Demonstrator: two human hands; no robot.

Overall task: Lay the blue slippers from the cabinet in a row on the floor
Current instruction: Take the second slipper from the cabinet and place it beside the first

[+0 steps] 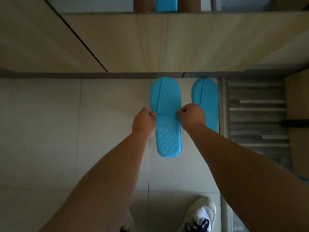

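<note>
Head view. Two bare forearms are extended forward and down over a tiled floor (50, 123). The left hand (144, 122) is closed on the left edge of a blue slipper (167, 118), and the right hand (192, 116) is closed on its right edge; both grips are narrow, with the fingers pinched on the rim about where the upper band ends. This held slipper is seen lying lengthwise, its toe pointed toward the base of a wooden cabinet (167, 44) and its quilted heel toward the person. Whether its sole is fully down on the floor cannot be told.

A second blue slipper (206, 102) is laid on the floor just to the right of the first, parallel to it, with a gap between the two; its lower part is partly covered by the right forearm. Its right edge is close to a grey striped mat (255, 114).

On the cabinet shelf at the top of the view, a third blue slipper (166, 4) is seen between two brown objects (143, 5), which cannot be identified. A white shoe (200, 215) on the person's foot is seen at the bottom edge.
</note>
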